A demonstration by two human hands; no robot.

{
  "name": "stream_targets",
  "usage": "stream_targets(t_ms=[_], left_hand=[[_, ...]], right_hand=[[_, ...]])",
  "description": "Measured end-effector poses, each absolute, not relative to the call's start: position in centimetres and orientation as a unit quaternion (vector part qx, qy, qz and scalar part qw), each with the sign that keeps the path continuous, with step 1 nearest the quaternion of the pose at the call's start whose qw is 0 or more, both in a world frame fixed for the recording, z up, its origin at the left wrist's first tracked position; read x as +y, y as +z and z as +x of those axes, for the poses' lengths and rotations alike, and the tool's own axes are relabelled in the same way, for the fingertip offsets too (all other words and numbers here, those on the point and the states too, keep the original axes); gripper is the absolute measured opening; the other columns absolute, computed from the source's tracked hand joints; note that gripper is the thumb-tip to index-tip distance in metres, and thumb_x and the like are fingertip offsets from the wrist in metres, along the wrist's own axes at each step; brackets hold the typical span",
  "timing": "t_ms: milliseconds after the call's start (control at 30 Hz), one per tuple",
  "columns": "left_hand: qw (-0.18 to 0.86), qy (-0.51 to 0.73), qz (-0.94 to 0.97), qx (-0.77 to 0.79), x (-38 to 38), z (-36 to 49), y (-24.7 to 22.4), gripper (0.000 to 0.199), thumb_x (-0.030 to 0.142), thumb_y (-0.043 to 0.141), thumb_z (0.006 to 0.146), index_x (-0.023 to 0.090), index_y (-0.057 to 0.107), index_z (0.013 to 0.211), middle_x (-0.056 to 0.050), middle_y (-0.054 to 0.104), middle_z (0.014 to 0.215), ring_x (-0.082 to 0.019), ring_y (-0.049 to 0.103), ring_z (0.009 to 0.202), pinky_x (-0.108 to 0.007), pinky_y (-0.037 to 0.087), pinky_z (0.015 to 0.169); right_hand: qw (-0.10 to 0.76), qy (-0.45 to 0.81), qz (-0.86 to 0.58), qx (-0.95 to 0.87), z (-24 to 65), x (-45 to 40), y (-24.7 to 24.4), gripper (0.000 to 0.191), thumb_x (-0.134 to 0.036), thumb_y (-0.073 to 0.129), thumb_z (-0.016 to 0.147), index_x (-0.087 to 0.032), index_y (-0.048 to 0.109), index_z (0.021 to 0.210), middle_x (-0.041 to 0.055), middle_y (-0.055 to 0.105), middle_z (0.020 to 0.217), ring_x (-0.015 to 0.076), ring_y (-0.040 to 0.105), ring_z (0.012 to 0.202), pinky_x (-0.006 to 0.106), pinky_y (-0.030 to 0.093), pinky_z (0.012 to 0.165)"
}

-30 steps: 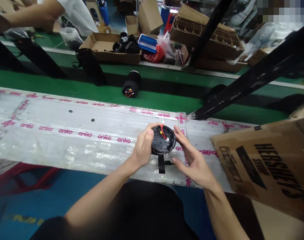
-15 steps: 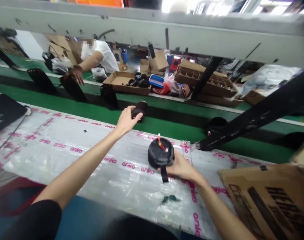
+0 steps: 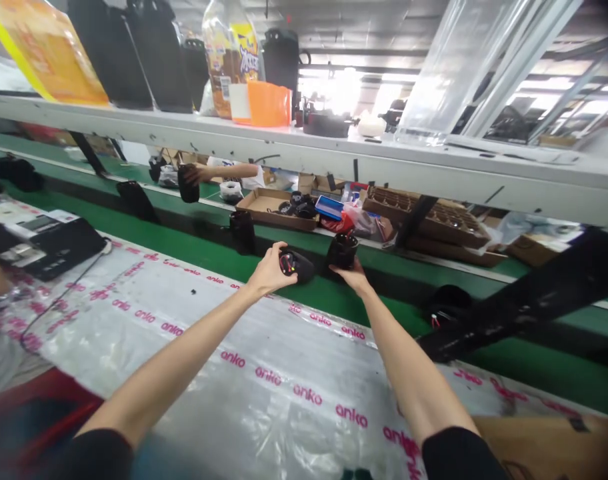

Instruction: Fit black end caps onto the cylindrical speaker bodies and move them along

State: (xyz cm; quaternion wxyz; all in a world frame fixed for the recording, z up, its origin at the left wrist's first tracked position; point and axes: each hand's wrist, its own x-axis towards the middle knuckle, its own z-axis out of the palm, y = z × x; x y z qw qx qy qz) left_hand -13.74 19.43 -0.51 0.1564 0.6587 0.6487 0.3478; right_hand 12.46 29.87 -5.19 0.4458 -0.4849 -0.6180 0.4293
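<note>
Over the green belt (image 3: pixel 214 256), my left hand (image 3: pixel 271 272) has its fingers curled around the near end of a dark rounded part (image 3: pixel 302 266), where red and yellow wires show. To its right, my right hand (image 3: pixel 353 275) grips the lower side of a black cylindrical part (image 3: pixel 343 251), held upright over the belt. Both arms reach across the worktable (image 3: pixel 264 400), which is covered with plastic film and printed tape.
A shelf (image 3: pixel 304 143) with bottles and an orange container (image 3: pixel 270 104) spans the top. A slanted black post (image 3: pixel 544 293) stands at right. Beyond the belt are cartons (image 3: pixel 274 212) and another person's hand (image 3: pixel 200 175) on a black part.
The view has tilted up, showing the shelf top. My right hand has moved from the table to the belt with its black part. My left hand has closed around the dark part.
</note>
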Motion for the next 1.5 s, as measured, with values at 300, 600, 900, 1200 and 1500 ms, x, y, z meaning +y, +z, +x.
stream_targets(t_ms=[300,600,900,1200,1500], left_hand=[[0.283,0.398,0.781,0.389,7.0,-13.8,1.7,0.092,0.027,0.083,0.069,0.027,0.038,0.149,-0.015,0.064,0.139,-0.035,0.066,0.131,-0.054,0.053,0.115],[0.38,0.503,0.709,0.315,-1.6,-5.9,-6.8,0.091,0.027,0.077,0.079,0.028,0.034,0.16,-0.019,0.046,0.159,-0.039,0.051,0.147,-0.057,0.05,0.119],[0.45,0.535,0.623,0.35,-6.0,-0.3,-9.6,0.082,0.055,0.061,0.1,0.03,0.025,0.169,-0.016,0.039,0.171,-0.038,0.043,0.156,-0.062,0.036,0.129],[0.402,0.55,0.626,0.378,-6.8,2.5,-8.2,0.065,0.044,0.054,0.102,0.028,0.036,0.162,-0.014,0.052,0.156,-0.035,0.055,0.143,-0.056,0.048,0.12],[0.447,0.48,0.656,0.374,-6.1,0.9,-6.4,0.072,0.024,0.058,0.092,0.028,0.036,0.161,-0.013,0.048,0.16,-0.034,0.049,0.149,-0.056,0.042,0.126]], right_hand=[[0.344,0.525,-0.408,-0.663,17.2,15.6,-3.1,0.089,-0.042,0.099,0.07,-0.026,0.062,0.149,0.0135,0.059,0.161,0.0326,0.055,0.151,0.054,0.039,0.13],[0.402,0.536,-0.35,-0.654,16.6,-0.7,-6.4,0.099,-0.041,0.099,0.074,-0.031,0.05,0.16,0.0125,0.056,0.163,0.0338,0.055,0.151,0.054,0.041,0.13],[0.481,0.455,-0.392,-0.639,17.0,-6.3,-8.3,0.087,-0.065,0.06,0.099,-0.033,0.025,0.171,0.0076,0.032,0.178,0.037,0.031,0.165,0.058,0.027,0.136],[0.577,0.36,-0.51,-0.527,14.5,-8.7,-9.1,0.056,-0.052,0.047,0.104,-0.029,0.044,0.155,0.0129,0.054,0.155,0.0398,0.054,0.145,0.062,0.044,0.122],[0.567,0.342,-0.537,-0.524,14.0,-9.1,-7.7,0.051,-0.041,0.044,0.107,-0.03,0.043,0.156,0.0117,0.054,0.155,0.0355,0.054,0.146,0.058,0.045,0.123]])
